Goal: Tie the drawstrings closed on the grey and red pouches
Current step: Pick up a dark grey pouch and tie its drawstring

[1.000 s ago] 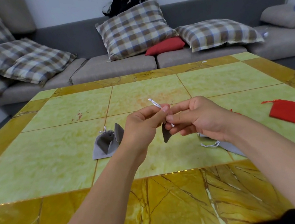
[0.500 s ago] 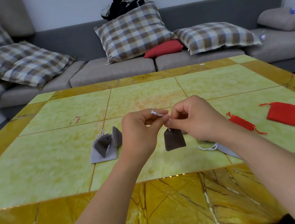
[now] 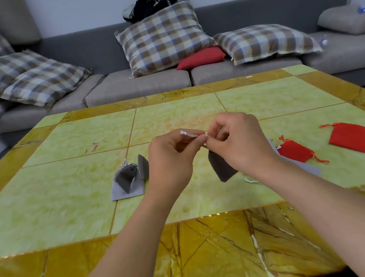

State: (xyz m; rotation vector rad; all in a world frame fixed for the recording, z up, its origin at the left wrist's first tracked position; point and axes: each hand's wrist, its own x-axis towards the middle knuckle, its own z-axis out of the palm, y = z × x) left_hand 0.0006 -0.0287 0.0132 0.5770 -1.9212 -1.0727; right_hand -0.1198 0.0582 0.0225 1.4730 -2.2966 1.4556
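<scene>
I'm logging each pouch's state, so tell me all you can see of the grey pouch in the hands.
The held pouch is small, dark grey and velvety. It hangs tilted above the table, clear of it. Its top is hidden behind the right hand. Both hands pinch its pale cord, the left hand holding one end.

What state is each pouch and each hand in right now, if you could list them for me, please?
Dark grey velvet pouch: hanging off the table, silver drawstring pinched by both hands.
Left hand: grip shut on drawstring.
Right hand: grip shut on drawstring.
Light grey pouches at left: resting on the table, cinched.
Nearer red fabric pouch: lying flat.
Farther red fabric pouch: lying flat, strings loose.
</scene>
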